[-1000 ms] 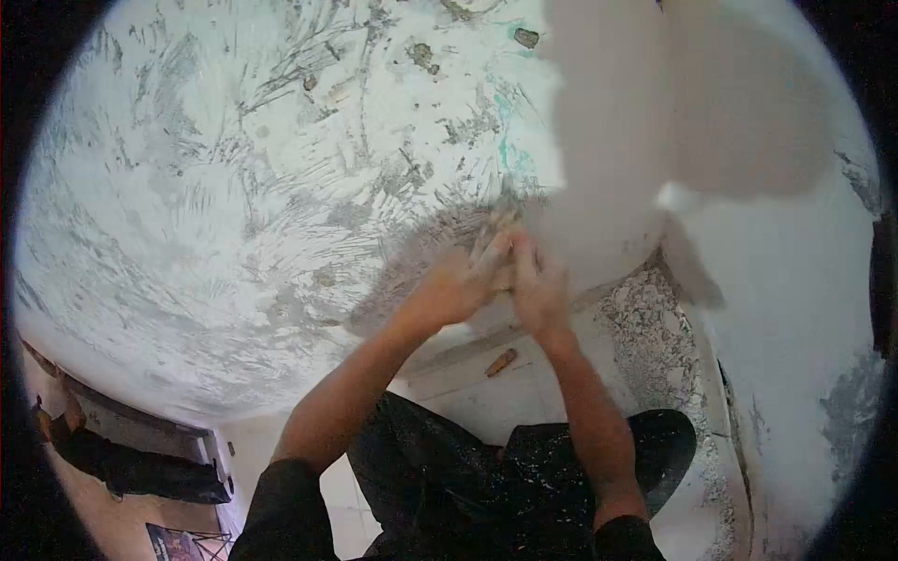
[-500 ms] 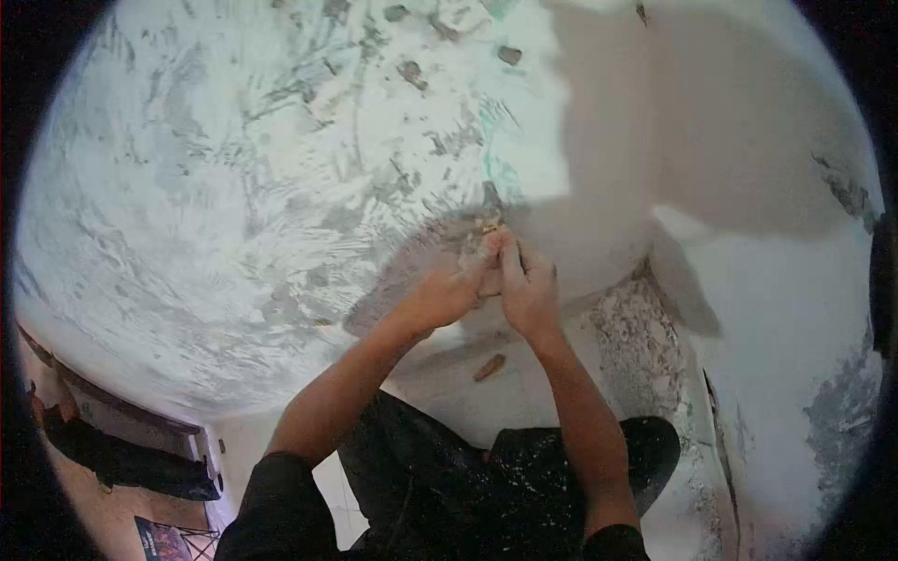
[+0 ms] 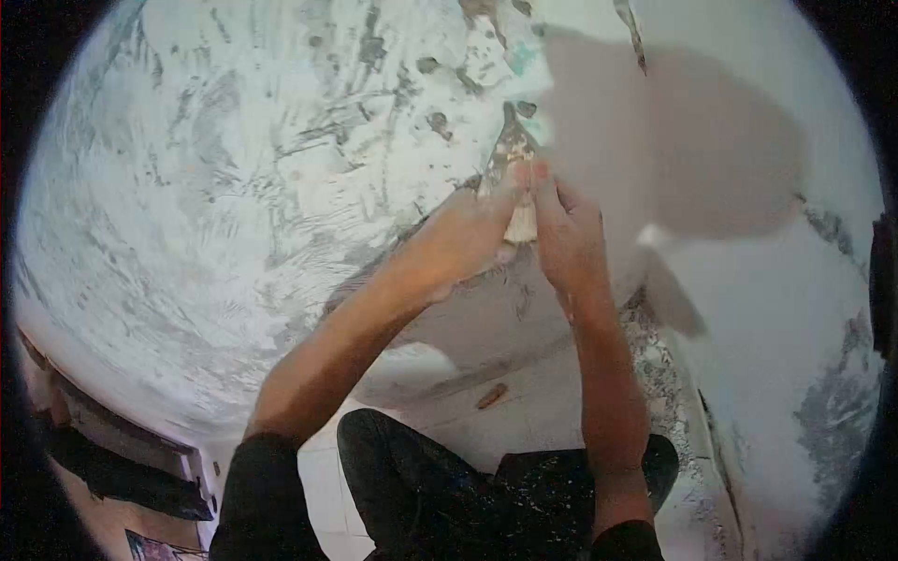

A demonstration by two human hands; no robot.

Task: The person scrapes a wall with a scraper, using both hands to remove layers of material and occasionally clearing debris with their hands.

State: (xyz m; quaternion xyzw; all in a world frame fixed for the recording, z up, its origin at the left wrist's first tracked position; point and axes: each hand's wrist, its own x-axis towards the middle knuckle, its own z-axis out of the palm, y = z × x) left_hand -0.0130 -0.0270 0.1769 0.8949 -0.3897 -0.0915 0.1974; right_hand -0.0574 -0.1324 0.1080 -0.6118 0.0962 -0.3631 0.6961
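Observation:
In the head view, my left hand (image 3: 472, 224) and my right hand (image 3: 569, 238) meet in front of the wall, both closed on a flat paintbrush (image 3: 514, 140). Its dark, paint-spattered handle tapers upward, and pale bristles (image 3: 522, 224) show below and between my hands. My thumbs press side by side across its middle, which they partly hide. Behind the brush rises a wall (image 3: 234, 187) with patchy white and grey coating and several dark pits.
A small brown piece (image 3: 492, 395) lies on the pale floor below my hands. Rubble (image 3: 655, 355) runs along the wall's foot at the right, beside a side wall (image 3: 767, 327). My bent knees (image 3: 393, 467) are close beneath. A person's dark-clothed leg (image 3: 126, 472) shows at the lower left.
Both hands have moved up and slightly right with the paintbrush, and more of its handle and bristles now shows. The view has shifted a little.

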